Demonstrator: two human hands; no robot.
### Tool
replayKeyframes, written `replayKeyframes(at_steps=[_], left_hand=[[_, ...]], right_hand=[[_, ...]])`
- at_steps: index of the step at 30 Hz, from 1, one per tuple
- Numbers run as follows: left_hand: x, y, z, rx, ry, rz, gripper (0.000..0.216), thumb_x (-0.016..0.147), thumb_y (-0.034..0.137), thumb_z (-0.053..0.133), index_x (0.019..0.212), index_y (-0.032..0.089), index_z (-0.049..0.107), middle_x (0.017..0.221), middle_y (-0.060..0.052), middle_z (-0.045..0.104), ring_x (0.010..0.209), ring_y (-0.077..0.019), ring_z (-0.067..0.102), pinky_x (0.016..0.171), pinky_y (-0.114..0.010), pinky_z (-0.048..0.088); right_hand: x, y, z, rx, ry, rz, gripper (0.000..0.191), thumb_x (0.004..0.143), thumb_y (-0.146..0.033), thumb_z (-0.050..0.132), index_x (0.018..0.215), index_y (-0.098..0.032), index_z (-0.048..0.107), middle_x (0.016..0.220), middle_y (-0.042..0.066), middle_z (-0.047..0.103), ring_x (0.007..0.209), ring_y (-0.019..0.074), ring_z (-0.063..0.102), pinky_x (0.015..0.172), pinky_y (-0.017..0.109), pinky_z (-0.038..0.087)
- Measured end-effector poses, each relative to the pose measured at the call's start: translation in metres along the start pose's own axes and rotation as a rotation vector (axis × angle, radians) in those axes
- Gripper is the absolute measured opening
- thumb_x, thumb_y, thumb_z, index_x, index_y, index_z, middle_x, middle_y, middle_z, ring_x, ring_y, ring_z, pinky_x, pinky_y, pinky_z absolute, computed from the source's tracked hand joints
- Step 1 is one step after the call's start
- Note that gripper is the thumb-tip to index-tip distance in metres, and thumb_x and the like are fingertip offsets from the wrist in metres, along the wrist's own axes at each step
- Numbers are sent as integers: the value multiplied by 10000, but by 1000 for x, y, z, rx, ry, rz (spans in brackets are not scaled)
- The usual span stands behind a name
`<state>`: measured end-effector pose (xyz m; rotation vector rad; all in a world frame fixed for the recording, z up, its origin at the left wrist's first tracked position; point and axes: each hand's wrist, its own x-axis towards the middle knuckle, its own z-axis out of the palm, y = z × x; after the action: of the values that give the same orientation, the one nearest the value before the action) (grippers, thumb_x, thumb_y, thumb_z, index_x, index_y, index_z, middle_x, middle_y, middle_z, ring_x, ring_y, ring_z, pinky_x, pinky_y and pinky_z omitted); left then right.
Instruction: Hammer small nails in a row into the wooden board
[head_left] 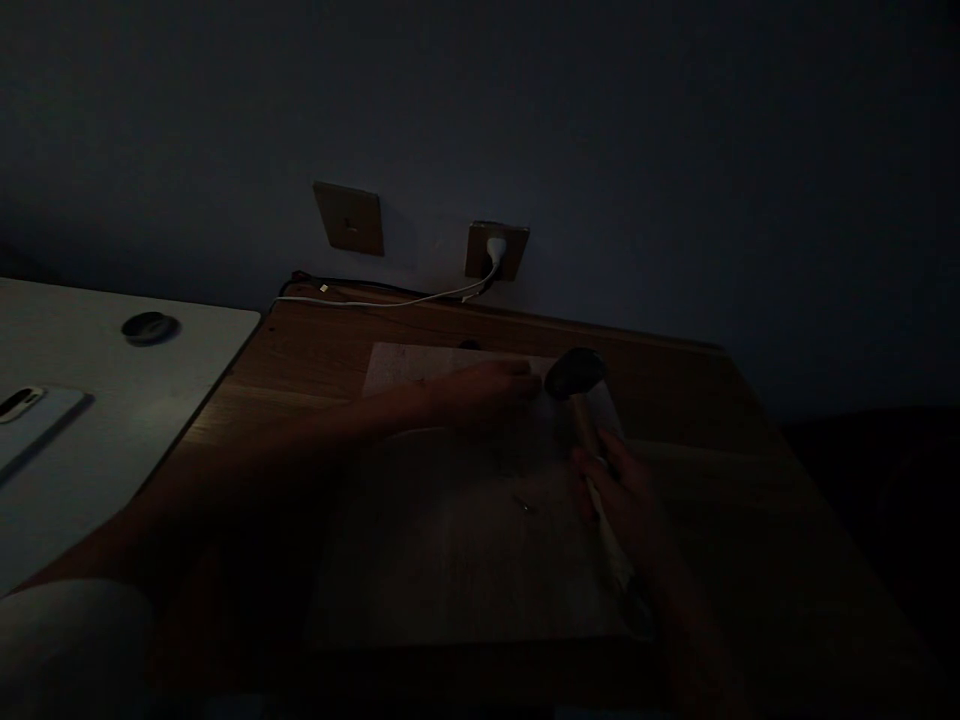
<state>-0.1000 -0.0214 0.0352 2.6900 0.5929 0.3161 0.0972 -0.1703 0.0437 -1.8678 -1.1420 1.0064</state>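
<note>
Dim light, much detail lost; mallet [585, 425] sits over the right part of a pale board [435, 560], in the right hand [626, 500], fingers wrapped and clamped around the handle; head dark, near black, rounded and bulky, with no clear markings; handle slim and straight, warm brown just below the head, paler further down past the grip; tool slants, head toward the wall, butt toward the wearer; whether the head touches the board, cannot tell.

Left hand [487, 393] reaches across the far part of the board, knuckles up, fingers bent, tips just beside the mallet head; whether they pinch anything, cannot tell.

Small slim metallic piece [524, 505] lies on the board, between the mallet handle and the board's middle; too small to identify; board rests on a brown wooden table [697, 420]; white plug [495, 248] in the wall beyond.
</note>
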Motion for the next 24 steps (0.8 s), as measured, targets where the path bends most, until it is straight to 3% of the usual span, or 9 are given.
replayKeyframes(at_steps=[3, 6, 14, 20, 24], left_hand=[[-21, 22, -1, 148, -142, 130, 185, 989, 224, 575, 1117, 134, 675, 1110, -142, 714, 1012, -267, 697, 838, -339, 550], [-26, 37, 2, 207, -172, 163, 209, 1016, 187, 534, 1149, 115, 678, 1139, -155, 730, 1034, -283, 714, 836, -360, 562], [-10, 39, -1, 109, -269, 238, 140, 976, 127, 577, 1033, 156, 702, 1028, -100, 772, 877, -210, 739, 659, -278, 503], [4, 8, 1, 53, -88, 159, 143, 952, 99, 597, 915, 121, 733, 999, -116, 737, 851, -199, 712, 742, -282, 514], [14, -18, 10, -87, 73, 71, 158, 929, 89, 603, 980, 119, 749, 981, -100, 754, 859, -184, 709, 786, -274, 517]], right_hand=[[1, 1, 0, -8, 7, -28, 362, 798, -574, 639, 900, -234, 569, 452, -83, 494, 374, 127, 445, 393, 251, 349], [0, 3, 1, 13, 7, -27, 381, 795, -581, 636, 933, -232, 571, 436, -94, 476, 363, 120, 422, 384, 239, 327], [-12, 2, -3, 7, -23, 26, 391, 805, -575, 639, 980, -230, 583, 456, -89, 489, 394, 125, 442, 402, 237, 345], [-13, -2, -3, 66, 54, 21, 414, 758, -597, 667, 936, -235, 574, 469, -86, 484, 378, 134, 444, 381, 257, 360], [-12, -1, -4, 92, 36, 13, 372, 783, -581, 696, 885, -248, 567, 468, -80, 492, 369, 129, 436, 375, 257, 357]])
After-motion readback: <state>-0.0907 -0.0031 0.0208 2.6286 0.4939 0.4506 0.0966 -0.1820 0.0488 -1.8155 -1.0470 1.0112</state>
